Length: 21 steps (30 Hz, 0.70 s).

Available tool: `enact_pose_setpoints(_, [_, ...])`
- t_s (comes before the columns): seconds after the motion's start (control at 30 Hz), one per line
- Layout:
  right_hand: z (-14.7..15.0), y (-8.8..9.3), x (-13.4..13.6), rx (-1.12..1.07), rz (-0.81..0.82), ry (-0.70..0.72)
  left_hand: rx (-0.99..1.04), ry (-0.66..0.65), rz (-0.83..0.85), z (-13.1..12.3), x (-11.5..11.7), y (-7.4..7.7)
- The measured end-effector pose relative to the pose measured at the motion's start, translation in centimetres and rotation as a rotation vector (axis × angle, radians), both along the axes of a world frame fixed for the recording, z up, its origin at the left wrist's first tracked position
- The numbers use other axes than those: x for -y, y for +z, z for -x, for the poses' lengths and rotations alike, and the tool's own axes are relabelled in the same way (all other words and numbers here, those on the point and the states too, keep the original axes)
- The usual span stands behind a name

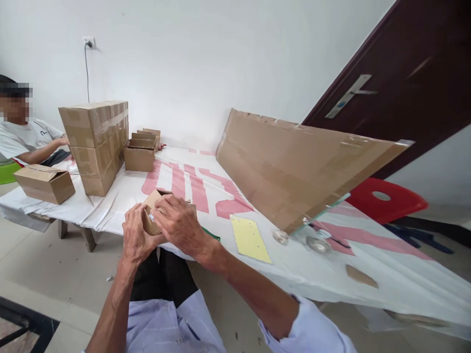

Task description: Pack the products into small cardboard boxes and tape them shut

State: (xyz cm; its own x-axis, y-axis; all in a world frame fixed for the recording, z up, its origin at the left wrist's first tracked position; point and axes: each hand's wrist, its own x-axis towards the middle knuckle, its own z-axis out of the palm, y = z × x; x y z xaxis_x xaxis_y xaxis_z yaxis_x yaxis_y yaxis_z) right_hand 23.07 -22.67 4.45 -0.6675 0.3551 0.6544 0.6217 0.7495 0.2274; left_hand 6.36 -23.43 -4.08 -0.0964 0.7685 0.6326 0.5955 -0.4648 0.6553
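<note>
Held carton [150,200], draped table [294,267] (white wall [191,63])

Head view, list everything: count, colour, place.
Held carton: one, brown, lower centre
Stacked cartons: count unclear, brown, left
Lone carton: one, brown, stack's left
Open cartons: several, brown, stack's right
Cardboard panel: one, brown, right
Flat sheet: one, yellow, centre
Round items: two, clear, panel's corner
Cardboard scrap: one, brown, lower right
Table cover: one, white and red, beneath cartons
Plastic seat: one, red, right
Green seat: one, green, far left
Door: one, maroon, upper right
Wall socket: one, white, upper left
Co-worker: one, white shirt, far left
Left hand, right hand: two, bare, on carton
</note>
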Motion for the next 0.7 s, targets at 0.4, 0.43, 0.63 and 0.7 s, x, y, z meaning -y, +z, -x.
enact_pose_setpoints(0.4, [1.0,0.3,-1.1,0.292,0.024,-0.122,-0.045,0.033,0.025,-1.3,1.0,0.3])
enact_pose_setpoints(0.43, [1.0,0.4,-1.0,0.304,0.037,-0.13,-0.057,0.043,0.032,-1.3,1.1,0.4])
enact_pose_setpoints(0.63, [1.1,1.3,-0.4,0.368,0.082,-0.165,-0.094,0.078,0.069,-1.7,1.6,1.0])
enact_pose_setpoints(0.7, [1.1,1.3,-0.4,0.373,0.096,-0.17,-0.093,0.08,0.078,-1.7,1.6,1.1])
